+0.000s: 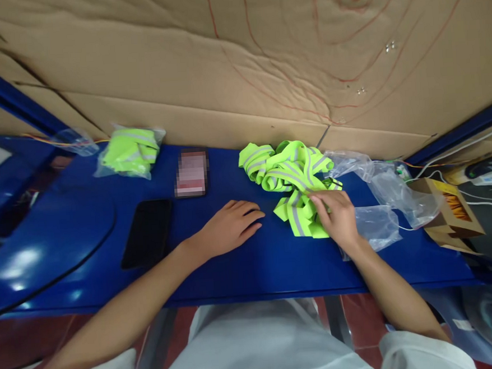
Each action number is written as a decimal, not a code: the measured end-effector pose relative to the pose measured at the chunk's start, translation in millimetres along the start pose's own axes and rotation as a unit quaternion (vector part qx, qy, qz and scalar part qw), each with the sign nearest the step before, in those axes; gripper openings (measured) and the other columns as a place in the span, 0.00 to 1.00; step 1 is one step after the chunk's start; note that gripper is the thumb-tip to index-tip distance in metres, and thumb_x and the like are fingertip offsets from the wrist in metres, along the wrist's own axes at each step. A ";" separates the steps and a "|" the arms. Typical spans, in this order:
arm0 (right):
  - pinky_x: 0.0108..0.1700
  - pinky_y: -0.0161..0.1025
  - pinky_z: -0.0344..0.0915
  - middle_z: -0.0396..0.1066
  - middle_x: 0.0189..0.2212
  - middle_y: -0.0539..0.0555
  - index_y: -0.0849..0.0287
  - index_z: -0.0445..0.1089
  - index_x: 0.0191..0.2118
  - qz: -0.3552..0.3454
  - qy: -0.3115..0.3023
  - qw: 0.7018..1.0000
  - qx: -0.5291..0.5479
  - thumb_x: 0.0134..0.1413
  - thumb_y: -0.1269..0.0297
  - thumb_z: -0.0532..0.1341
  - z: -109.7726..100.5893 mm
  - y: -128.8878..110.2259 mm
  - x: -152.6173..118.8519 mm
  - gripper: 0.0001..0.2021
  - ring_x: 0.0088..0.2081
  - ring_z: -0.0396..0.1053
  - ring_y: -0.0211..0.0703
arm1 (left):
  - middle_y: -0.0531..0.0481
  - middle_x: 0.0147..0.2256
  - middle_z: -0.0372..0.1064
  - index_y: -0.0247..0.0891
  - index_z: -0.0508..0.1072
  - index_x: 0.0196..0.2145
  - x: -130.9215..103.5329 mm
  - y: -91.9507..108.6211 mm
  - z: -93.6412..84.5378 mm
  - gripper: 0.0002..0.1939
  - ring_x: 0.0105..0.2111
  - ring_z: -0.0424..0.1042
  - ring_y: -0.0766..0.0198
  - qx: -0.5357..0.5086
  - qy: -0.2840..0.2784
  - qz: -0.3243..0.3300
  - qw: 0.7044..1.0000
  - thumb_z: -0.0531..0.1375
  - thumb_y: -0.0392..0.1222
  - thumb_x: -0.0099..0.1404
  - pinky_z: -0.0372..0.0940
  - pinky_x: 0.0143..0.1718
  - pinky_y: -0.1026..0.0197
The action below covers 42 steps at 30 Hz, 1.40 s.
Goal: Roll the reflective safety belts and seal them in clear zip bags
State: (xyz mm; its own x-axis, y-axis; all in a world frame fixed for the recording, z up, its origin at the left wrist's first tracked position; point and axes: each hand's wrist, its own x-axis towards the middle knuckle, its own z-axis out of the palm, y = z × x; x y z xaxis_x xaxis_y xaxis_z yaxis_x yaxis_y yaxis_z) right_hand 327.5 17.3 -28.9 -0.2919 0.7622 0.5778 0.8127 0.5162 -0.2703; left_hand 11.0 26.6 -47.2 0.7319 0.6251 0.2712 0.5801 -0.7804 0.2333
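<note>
A tangled bundle of neon yellow-green straps (289, 167) with grey reflective stripes lies on the blue table (243, 269), right of centre. My right hand (336, 214) is at the lower right of the bundle, its thumb and fingers pinched on a strap. Left of the straps, my left hand (232, 225) rests on the table with its fingers apart and nothing in it. A black phone (146, 233) lies beside my left forearm. Behind it is a second phone (191, 173) with a lit, blurred screen.
Folded neon straps in a clear bag (131, 152) lie at the back left. Crumpled clear bags (398, 190) and an open cardboard box (454, 209) are at the right. A black cable (86, 257) crosses the left side; a cardboard wall (179, 65) stands behind.
</note>
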 end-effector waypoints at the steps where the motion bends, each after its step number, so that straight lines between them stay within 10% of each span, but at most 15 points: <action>1: 0.50 0.47 0.67 0.82 0.40 0.54 0.56 0.77 0.44 0.000 0.018 1.000 0.004 0.73 0.64 0.60 -1.5 -0.6 -0.1 0.08 0.43 0.79 0.48 | 0.45 0.53 0.75 0.39 0.75 0.55 0.6 2.4 0.0 0.15 0.51 0.76 0.56 -0.004 0.007 0.005 1.000 0.53 0.45 0.79 0.69 0.53 0.52; 18: 0.62 0.49 0.66 0.77 0.56 0.57 0.58 0.71 0.60 -0.111 -0.183 0.968 0.131 0.74 0.69 0.56 2.4 -17.3 -0.7 0.15 0.59 0.74 0.48 | 0.38 0.60 0.70 0.40 0.68 0.65 1.3 15.6 5.6 0.25 0.55 0.74 0.50 -0.028 0.012 0.068 0.997 0.56 0.53 0.77 0.69 0.55 0.48; 42: 0.62 0.54 0.66 0.76 0.59 0.59 0.54 0.72 0.61 -0.023 -0.131 0.990 0.035 0.75 0.61 0.55 -13.7 -9.8 1.2 0.16 0.62 0.72 0.54 | 0.40 0.58 0.70 0.41 0.74 0.58 3.1 3.8 5.0 0.17 0.59 0.70 0.49 0.011 -0.007 -0.006 1.000 0.54 0.43 0.78 0.65 0.59 0.46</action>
State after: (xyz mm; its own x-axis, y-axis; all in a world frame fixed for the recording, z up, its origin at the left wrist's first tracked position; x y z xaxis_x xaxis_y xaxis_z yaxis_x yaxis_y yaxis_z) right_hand 326.1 7.8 -15.0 -0.4558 0.8084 0.3725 0.7616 0.5708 -0.3069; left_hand 17.2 25.5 -50.1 0.7294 0.6344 0.2560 0.5965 -0.7730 0.2159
